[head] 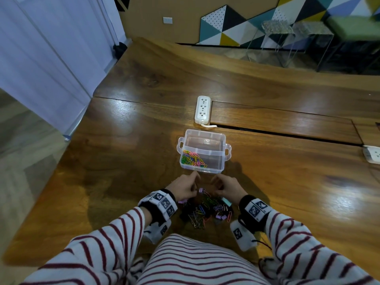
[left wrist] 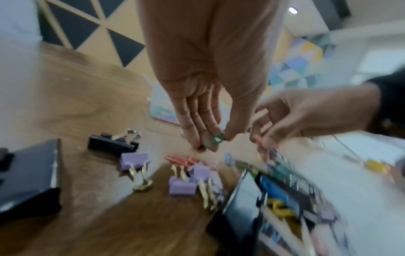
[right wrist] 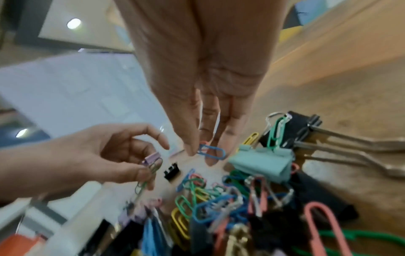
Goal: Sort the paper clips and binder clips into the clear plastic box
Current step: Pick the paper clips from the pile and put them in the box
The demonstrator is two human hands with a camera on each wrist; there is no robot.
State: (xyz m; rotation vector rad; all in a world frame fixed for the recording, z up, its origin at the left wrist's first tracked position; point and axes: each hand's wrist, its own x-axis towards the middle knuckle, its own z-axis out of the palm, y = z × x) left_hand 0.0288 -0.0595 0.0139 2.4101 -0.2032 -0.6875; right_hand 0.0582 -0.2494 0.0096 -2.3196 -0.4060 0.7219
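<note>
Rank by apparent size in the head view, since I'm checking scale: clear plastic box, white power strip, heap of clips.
1. clear plastic box and heap of clips: look alike in extent, and the heap is nearer, so unranked.
2. white power strip, smallest.

The box (head: 202,153) sits on the tabletop (head: 123,153) toward its middle, with paper clips (head: 193,159) in its near-left corner. A power strip (head: 203,109) lies just behind it. The loose pile of clips (head: 205,212) lies between the box and the near edge.
</note>
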